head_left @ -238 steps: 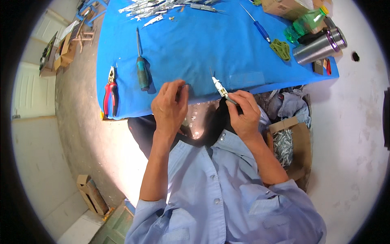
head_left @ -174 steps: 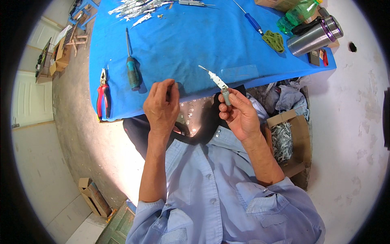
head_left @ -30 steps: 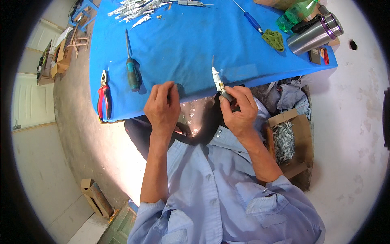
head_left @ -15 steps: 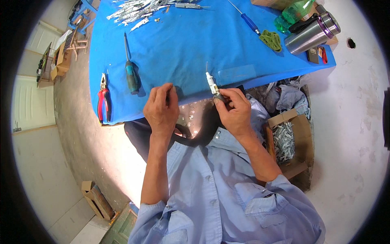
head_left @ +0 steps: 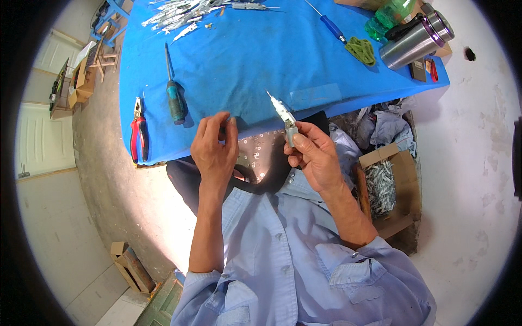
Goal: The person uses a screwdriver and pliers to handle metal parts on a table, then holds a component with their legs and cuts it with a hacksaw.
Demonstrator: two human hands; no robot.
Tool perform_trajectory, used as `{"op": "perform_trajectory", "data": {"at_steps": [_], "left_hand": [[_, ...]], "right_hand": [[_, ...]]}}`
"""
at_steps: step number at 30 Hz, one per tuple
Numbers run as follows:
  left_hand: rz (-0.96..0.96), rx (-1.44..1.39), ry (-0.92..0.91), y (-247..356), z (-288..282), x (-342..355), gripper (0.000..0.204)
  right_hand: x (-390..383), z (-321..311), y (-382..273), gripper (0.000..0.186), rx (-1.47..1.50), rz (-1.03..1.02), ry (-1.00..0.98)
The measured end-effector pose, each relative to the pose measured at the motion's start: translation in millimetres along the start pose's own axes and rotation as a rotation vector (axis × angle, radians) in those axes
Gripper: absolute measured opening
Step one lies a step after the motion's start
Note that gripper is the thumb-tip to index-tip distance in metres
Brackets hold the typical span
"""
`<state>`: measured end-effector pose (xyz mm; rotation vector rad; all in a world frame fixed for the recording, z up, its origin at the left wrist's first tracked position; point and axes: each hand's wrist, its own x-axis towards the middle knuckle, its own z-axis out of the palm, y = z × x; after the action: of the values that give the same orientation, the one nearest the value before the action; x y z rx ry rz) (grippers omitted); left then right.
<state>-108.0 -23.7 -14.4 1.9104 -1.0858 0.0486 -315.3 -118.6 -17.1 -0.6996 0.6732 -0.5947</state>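
Between the thumb and fingers of my right hand (head_left: 317, 155) is a slim white and grey pen-shaped part with a thin metal tip (head_left: 284, 115). I grip it by the grey end, and its tip points up and to the left, above the table's near edge. My left hand (head_left: 213, 146) hovers at the same edge with its fingers curled toward the thumb; what they hold, if anything, is hidden. Close by on the blue cloth (head_left: 234, 60) lie a teal and black screwdriver (head_left: 175, 103) and red-handled pliers (head_left: 140, 130).
A pile of similar white-grey parts (head_left: 185, 13) lies at the far left. At the right are a blue screwdriver (head_left: 333, 28), a green cloth (head_left: 361, 51), a steel flask (head_left: 416, 42) and a green bottle (head_left: 387, 20). A cardboard box (head_left: 405, 185) of parts stands below, right.
My right hand has turned the pen-shaped part, tipping its point further left and showing more of the grey end. The left hand has barely moved.
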Motion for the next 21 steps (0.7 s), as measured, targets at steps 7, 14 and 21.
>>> {"op": "perform_trajectory", "data": {"at_steps": [7,14,21], "left_hand": [[0.036,-0.044,-0.044,15,-9,-14,0.013],[-0.04,-0.07,-0.078,23,-19,-23,0.009],[-0.05,-0.009,-0.018,15,-46,-14,0.013]], "right_hand": [[-4,6,3,0.036,0.01,0.023,-0.037],[-3,11,3,0.042,0.037,0.035,-0.032],[-1,4,-3,0.043,0.036,0.054,0.036]]}}
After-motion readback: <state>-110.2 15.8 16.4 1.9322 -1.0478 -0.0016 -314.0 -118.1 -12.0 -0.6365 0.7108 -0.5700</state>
